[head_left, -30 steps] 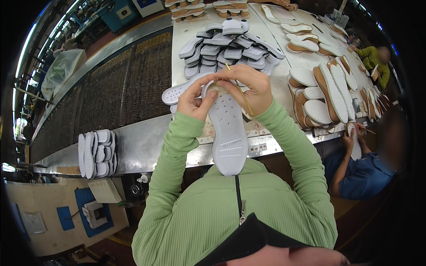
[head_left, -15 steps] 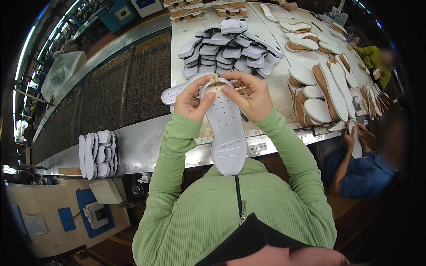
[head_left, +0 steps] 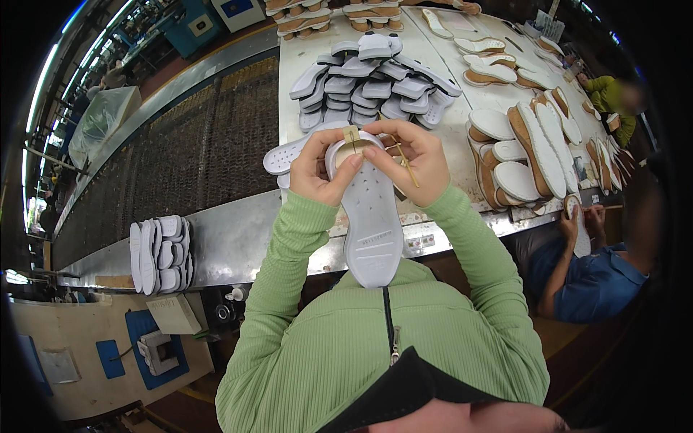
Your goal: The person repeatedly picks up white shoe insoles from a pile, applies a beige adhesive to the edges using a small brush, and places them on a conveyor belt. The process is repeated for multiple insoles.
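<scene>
Head view, at the near edge of the worktable (head_left: 462, 137). I hold a pale grey shoe insole (head_left: 372, 216) upright in front of my chest, its heel end pointing down over my green sweater and its toe end raised between both hands, above the table's near metal rim. My left hand (head_left: 317, 169) is closed around the insole's left side, thumb pressed on its perforated face. My right hand (head_left: 415, 162) is closed on the right side of the toe, and its fingers also pinch a thin tan stick (head_left: 406, 164) (a brush or applicator, I judge; its tip is hidden). A small tan tab (head_left: 351, 136) sits at the toe's top edge, under my fingertips.

To do this step well, I judge, both thumbs should keep the tab square to the rim and flat, with the left hand steadying the insole so it does not twist.

A heap of grey insoles (head_left: 379, 86) lies toward the table's far edge; tan-and-white soles (head_left: 538, 148) crowd its right edge.
</scene>
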A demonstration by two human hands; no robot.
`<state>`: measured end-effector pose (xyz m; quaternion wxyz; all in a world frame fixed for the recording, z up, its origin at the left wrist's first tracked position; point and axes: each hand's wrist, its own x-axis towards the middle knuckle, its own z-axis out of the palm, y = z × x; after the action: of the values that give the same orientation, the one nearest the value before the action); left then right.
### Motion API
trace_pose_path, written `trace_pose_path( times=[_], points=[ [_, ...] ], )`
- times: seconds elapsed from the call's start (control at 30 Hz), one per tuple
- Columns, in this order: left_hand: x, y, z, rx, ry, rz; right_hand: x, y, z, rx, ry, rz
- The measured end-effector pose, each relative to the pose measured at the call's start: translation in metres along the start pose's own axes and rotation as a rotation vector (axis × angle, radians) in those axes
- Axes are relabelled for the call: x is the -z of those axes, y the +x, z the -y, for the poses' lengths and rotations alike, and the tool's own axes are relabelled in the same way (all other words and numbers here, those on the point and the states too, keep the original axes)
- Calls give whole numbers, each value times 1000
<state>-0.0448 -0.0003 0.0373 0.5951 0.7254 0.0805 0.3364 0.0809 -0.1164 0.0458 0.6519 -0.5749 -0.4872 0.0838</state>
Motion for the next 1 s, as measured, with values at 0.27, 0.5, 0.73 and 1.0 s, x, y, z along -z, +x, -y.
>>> trace_pose_path(
  times=[0.27,0.5,0.73,1.0],
  points=[
    [-8,-6,-26,-51,-30,-4,19,14,47,581,-561,43],
    [-6,-17,-44,-222,122,25,28,8,79,510,-504,157],
    [-2,-28,-55,-330,197,123,49,11,118,324,-173,292],
    [-1,-31,-53,-395,193,131,36,13,111,231,-34,308]
  ],
)
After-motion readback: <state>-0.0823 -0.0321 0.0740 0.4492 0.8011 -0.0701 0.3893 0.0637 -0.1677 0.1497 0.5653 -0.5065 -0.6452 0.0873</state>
